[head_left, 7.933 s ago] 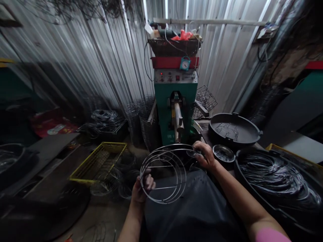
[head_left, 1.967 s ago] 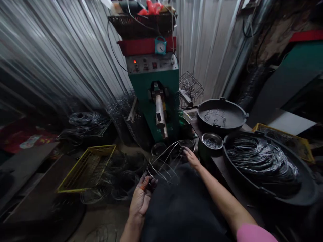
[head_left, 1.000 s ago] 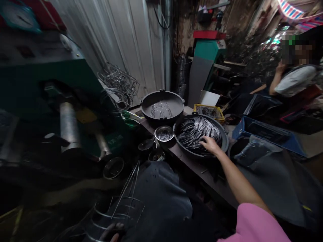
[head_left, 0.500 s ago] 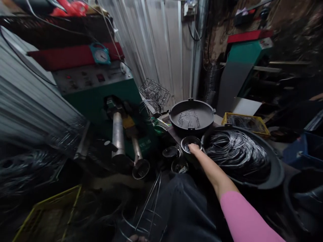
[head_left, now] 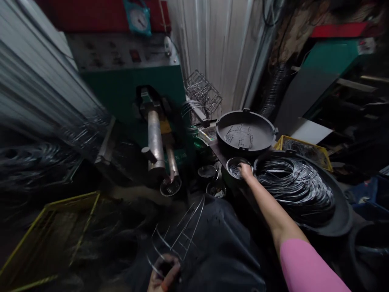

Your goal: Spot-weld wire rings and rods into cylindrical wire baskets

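My left hand (head_left: 165, 269), low in the view, has its fingers wrapped round a curved wire of a thin wire frame (head_left: 185, 233). That frame rests over the dark cloth on my lap (head_left: 223, 239). My right hand (head_left: 244, 170) reaches into a small round bowl (head_left: 231, 164) with small metal pieces in it. Its fingers are bent together at the bowl's right side, and what they hold, if anything, is too small to make out. Behind the bowl stands a wide black pan (head_left: 263, 136) with wire pieces inside.
A green machine (head_left: 106, 91) with metal arms (head_left: 155, 136) stands at the left front. Wire rings (head_left: 294, 182) fill a large basin on the right. Two small bowls sit left of my right hand. Yellow crates (head_left: 71, 198) lie at lower left and back right.
The view has tilted down and turned left. My left hand has come up into view with the wire frame. My right hand stays at the small bowl, whose metal pieces now show more.
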A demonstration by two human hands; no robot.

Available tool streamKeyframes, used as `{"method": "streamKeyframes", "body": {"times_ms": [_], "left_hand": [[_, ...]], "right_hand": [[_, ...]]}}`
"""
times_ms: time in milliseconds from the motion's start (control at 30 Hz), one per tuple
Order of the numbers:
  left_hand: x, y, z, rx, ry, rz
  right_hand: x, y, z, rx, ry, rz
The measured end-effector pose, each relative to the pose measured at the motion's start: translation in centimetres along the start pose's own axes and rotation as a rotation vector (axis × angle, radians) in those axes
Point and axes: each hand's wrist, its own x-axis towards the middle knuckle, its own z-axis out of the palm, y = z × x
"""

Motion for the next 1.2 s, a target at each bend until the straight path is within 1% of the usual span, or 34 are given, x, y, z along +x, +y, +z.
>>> {"method": "streamKeyframes", "body": {"times_ms": [33, 100, 133, 167, 200, 233, 267, 333, 400, 533, 600, 700, 767, 833, 867, 933, 1033, 1100, 1200], "left_hand": [[0.0, 0.5, 0.2, -0.032, -0.008, -0.002], [0.0, 1.4, 0.6, -0.133, -0.012, -0.014], [0.0, 1.8, 0.8, -0.187, -0.009, -0.004], [0.1, 2.2, 1.0, -0.235, -0.010, 0.013], [0.2, 2.6, 1.2, -0.271, -0.017, 0.032], [0.3, 2.9, 1.3, -0.298, -0.026, 0.057], [0.4, 3.1, 1.4, -0.312, -0.040, 0.080], [0.4, 3.4, 1.5, -0.319, -0.062, 0.122], [0.3, 3.5, 1.5, -0.315, -0.077, 0.150], [-0.1, 3.1, 1.2, -0.344, -0.105, 0.164], [-0.4, 2.8, 0.9, -0.354, -0.112, 0.157], [-0.6, 2.4, 0.5, -0.356, -0.103, 0.161], [-0.7, 2.5, 0.4, -0.356, -0.105, 0.167], [-0.6, 2.8, 0.5, -0.355, -0.119, 0.182], [-0.4, 3.1, 0.7, -0.355, -0.128, 0.194], [-0.2, 3.5, 1.1, -0.355, -0.142, 0.218], [0.3, 4.0, 1.8, -0.354, -0.160, 0.224], [0.6, 4.1, 2.1, -0.358, -0.164, 0.212], [1.1, 4.2, 2.2, -0.372, -0.152, 0.207]], "right_hand": [[-1.1, -0.6, -0.1, 0.034, 0.023, -0.045], [-4.2, -2.0, 0.4, 0.190, 0.034, -0.147], [-6.2, -2.7, 0.9, 0.371, 0.014, -0.200], [-8.5, -3.3, 1.7, 0.557, -0.033, -0.221], [-10.8, -3.7, 2.6, 0.678, -0.110, -0.236], [-13.0, -3.9, 3.5, 0.741, -0.178, -0.254], [-14.9, -3.9, 4.3, 0.756, -0.217, -0.273], [-17.8, -3.5, 5.7, 0.717, -0.221, -0.332], [-19.2, -3.0, 6.3, 0.643, -0.194, -0.404], [-19.3, -2.5, 6.0, 0.471, -0.171, -0.603], [-19.0, -2.7, 5.4, 0.324, -0.173, -0.654], [-18.6, -3.5, 4.1, 0.099, -0.132, -0.610], [-18.3, -4.8, 3.0, 0.093, -0.079, -0.547], [-18.1, -7.2, 1.8, 0.272, -0.068, -0.498], [-18.1, -8.7, 1.1, 0.407, -0.093, -0.485], [-18.1, -12.0, 0.1, 0.680, -0.201, -0.475], [-18.4, -16.1, -0.8, 0.955, -0.358, -0.470], [-18.5, -17.7, -0.8, 1.092, -0.417, -0.457], [-18.4, -18.4, -0.3, 1.208, -0.476, -0.421]]}}
